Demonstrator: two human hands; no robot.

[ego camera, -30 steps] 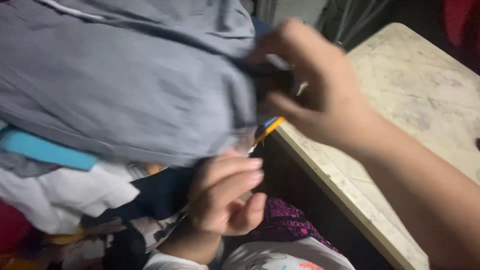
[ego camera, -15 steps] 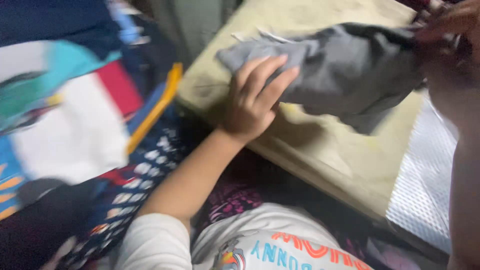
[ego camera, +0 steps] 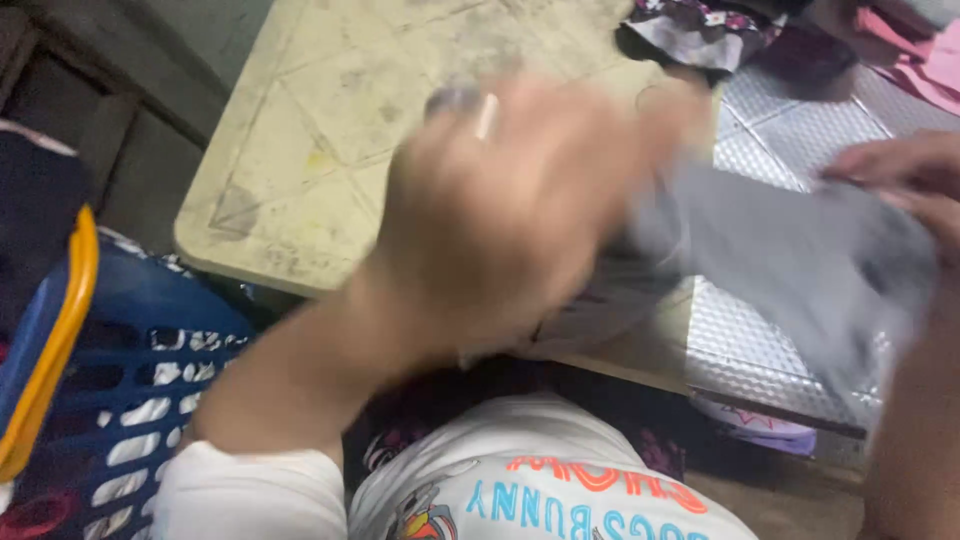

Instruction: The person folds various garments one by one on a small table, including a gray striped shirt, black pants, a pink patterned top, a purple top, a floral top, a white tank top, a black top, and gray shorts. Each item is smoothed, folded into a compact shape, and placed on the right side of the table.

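A grey garment (ego camera: 790, 260) is stretched in the air between both my hands, above the near edge of a low cream table (ego camera: 330, 110). My left hand (ego camera: 510, 210), blurred by motion, grips the garment's left end over the table. My right hand (ego camera: 900, 180) pinches the other end at the far right of the view. The cloth hangs slack between them and hides part of the shiny mat below.
A blue laundry basket with an orange rim (ego camera: 70, 330) stands at the left, holding patterned clothes. A silver embossed mat (ego camera: 780, 150) lies right of the table. Dark floral fabric (ego camera: 700, 30) and pink cloth (ego camera: 920, 50) lie at the top right.
The view has swung right, off the basket and onto the table. The grey garment has been carried from over the basket to above the table, and my left hand now grips it.
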